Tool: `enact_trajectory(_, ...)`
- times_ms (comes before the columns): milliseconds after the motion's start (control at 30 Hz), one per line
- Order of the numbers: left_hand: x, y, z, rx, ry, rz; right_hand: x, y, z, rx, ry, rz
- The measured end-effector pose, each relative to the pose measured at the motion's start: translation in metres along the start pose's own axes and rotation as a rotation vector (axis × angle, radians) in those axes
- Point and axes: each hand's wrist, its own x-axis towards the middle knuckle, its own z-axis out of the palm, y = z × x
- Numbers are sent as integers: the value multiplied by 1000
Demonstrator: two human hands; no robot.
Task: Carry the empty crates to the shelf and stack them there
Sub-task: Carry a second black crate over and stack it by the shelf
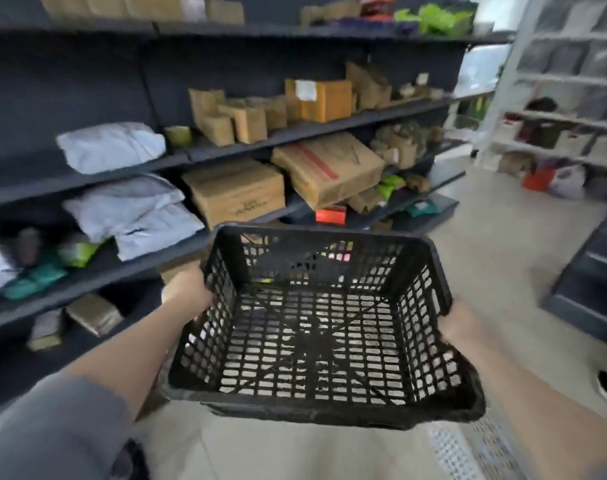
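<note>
Shelf [177, 161] at left, crowded with boxes. Left hand [188, 292] and right hand [459, 323] clamp opposite walls of the empty crate [312, 327], carried mid-aisle. Best kept level; find a bare spot before lowering.

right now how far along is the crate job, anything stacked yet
Done: nothing stacked shows in this view.

In hand: one empty black crate is off the floor, with the left hand and the right hand each keeping a grip on a side wall, beside the dark shelf unit full of boxes and bags.

Left: setting this crate on the shelf, then bringing any others; none are visible here.
</note>
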Motion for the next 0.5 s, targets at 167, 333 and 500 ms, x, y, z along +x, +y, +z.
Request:
enact_trajectory(167, -24, -134, -83, -50, 79, -166, -44, -139, 16, -144, -38, -199)
enact_trajectory(333, -63, -287, -139, -43, 132, -316, -128, -253, 84, -143, -145, -339)
enact_trajectory(500, -97, -424, -159, -45, 110, -522, -218, -336, 166, -135, -281, -457)
